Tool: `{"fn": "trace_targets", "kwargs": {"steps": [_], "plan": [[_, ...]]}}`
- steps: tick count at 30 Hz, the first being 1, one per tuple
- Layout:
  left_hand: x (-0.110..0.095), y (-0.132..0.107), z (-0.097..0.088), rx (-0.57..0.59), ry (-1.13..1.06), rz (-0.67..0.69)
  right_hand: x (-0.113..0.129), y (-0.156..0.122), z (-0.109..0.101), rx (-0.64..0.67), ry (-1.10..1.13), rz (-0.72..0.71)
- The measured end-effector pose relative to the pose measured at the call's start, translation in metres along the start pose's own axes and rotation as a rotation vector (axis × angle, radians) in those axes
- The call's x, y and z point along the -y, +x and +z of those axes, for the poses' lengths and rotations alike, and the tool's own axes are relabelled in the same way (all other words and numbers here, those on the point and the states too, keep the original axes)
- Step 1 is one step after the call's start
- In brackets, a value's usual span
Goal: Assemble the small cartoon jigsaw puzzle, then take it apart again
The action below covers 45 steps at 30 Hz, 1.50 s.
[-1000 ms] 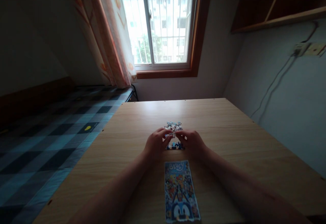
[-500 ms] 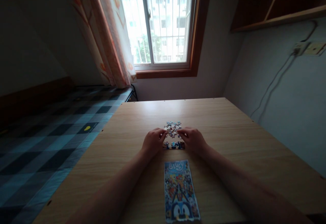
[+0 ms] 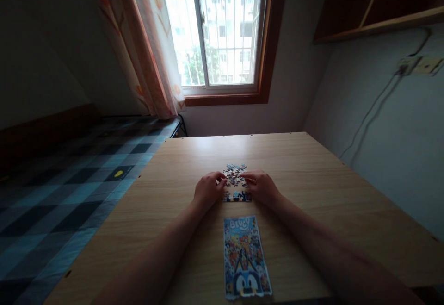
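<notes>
A loose heap of small jigsaw puzzle pieces (image 3: pixel 235 174) lies on the wooden table. At its left edge is my left hand (image 3: pixel 208 189), fingers curled and thumb close to the index finger; whatever is between them is too small to make out. My right hand (image 3: pixel 262 187) reaches in from the right, index finger stretched over the pieces and thumb a little apart. Between my wrists, just nearer than the heap, sits a joined strip of puzzle (image 3: pixel 237 197) with dark blue parts. Closer to me lies a printed picture sheet (image 3: pixel 245 256) headed "Bluey".
The light wooden table (image 3: pixel 166 171) extends to the wall below a window (image 3: pixel 229 32). A bed with a checked cover (image 3: pixel 86 175) stands along the left. At right, a cable (image 3: pixel 367 115) hangs from a wall socket (image 3: pixel 409 65), below a wooden shelf (image 3: pixel 381 27).
My right hand's fingers have shifted slightly up and left over the pieces, and its index finger has straightened. My left hand stays almost in place. The strip and the sheet lie as before.
</notes>
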<state>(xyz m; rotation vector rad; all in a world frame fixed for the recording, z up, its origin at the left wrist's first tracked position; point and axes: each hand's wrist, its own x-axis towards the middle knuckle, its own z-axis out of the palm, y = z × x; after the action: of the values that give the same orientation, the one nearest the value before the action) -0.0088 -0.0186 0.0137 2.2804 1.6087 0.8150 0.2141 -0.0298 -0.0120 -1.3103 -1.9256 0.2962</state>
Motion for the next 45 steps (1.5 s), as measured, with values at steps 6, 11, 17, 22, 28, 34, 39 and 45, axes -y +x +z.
{"fn": "trace_targets", "kwargs": {"steps": [6, 11, 17, 22, 28, 34, 39, 45], "plan": [[-0.001, -0.006, -0.012, 0.02, 0.091, 0.076, 0.005, -0.003, -0.016, -0.076, -0.085, -0.048], [-0.013, -0.013, -0.026, 0.13, 0.293, 0.122, 0.021, -0.007, -0.029, 0.082, -0.186, -0.033], [-0.021, -0.02, -0.032, 0.248, 0.331, 0.161, 0.035, -0.013, -0.032, 0.218, -0.244, -0.092], [-0.021, -0.02, -0.026, 0.282, 0.294, 0.154, 0.03, -0.015, -0.028, 0.305, -0.27, -0.124], [-0.024, -0.02, -0.024, 0.313, 0.289, 0.16, 0.038, -0.015, -0.027, 0.389, -0.301, -0.098], [-0.028, -0.019, -0.027, 0.344, 0.309, 0.143, 0.039, -0.014, -0.026, 0.432, -0.334, -0.084], [-0.027, -0.021, -0.025, 0.318, 0.307, 0.179, 0.034, -0.014, -0.023, 0.421, -0.292, -0.115], [-0.028, -0.021, -0.025, 0.344, 0.336, 0.209, 0.034, -0.014, -0.021, 0.429, -0.292, -0.148]]}}
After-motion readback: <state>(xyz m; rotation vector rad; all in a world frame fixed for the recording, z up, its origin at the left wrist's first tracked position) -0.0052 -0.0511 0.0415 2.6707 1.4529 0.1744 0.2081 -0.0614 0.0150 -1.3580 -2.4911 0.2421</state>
